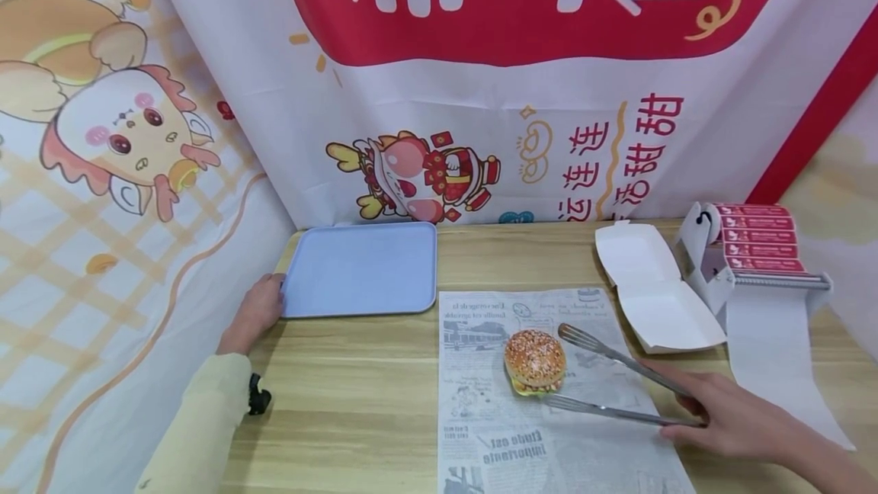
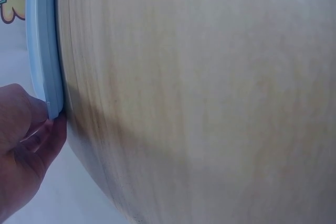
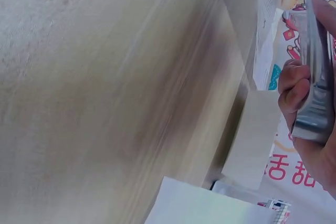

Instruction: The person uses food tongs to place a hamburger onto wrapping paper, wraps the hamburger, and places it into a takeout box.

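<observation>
In the head view my left hand (image 1: 259,305) grips the left edge of a light blue tray (image 1: 362,269) at the back left of the table. The left wrist view shows its thumb and fingers pinching the rim of the tray (image 2: 46,51). My right hand (image 1: 720,412) holds metal tongs (image 1: 617,355) whose arms stand spread. Between and just left of the tong tips sits a sesame-bun hamburger (image 1: 535,360) on newspaper-print wrapping paper (image 1: 480,418). Fingers of the right hand (image 3: 294,85) curl round the tongs (image 3: 317,93) in the right wrist view.
An unfolded white burger box (image 1: 658,288) lies at the back right, beside a dispenser (image 1: 751,246) with a roll of red labels. Its pale backing strip (image 1: 771,349) trails over the table. Printed cloths (image 1: 274,97) hang behind and to the left of the wooden table (image 1: 343,402).
</observation>
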`<action>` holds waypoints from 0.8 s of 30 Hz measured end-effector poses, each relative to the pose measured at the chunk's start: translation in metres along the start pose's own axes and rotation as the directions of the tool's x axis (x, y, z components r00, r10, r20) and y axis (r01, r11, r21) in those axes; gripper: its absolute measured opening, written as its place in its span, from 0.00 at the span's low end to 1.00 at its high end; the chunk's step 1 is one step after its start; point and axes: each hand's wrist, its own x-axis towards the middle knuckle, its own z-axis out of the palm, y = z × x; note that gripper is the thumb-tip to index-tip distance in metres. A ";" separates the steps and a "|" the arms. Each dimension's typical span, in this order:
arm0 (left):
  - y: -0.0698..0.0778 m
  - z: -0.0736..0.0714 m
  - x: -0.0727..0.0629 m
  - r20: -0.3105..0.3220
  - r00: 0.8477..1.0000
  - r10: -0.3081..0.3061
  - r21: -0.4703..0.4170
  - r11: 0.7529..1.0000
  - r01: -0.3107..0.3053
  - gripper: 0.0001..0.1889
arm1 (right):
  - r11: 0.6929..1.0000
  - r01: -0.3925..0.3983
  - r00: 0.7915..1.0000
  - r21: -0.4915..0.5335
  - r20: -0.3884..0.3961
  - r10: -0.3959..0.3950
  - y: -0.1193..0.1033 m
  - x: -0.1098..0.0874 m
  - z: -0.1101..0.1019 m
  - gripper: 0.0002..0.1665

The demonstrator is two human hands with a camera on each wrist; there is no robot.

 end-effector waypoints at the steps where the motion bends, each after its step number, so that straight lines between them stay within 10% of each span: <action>1: 0.000 0.000 0.000 -0.002 1.000 -0.001 -0.001 1.000 0.001 0.22 | 1.000 -0.001 1.000 0.006 -0.004 0.001 -0.001 0.000 -0.001 0.45; 24: -0.006 0.003 0.003 -0.031 0.999 0.019 0.020 1.000 -0.019 0.22 | 0.998 0.066 0.994 0.022 -0.085 -0.064 -0.052 0.079 -0.021 0.29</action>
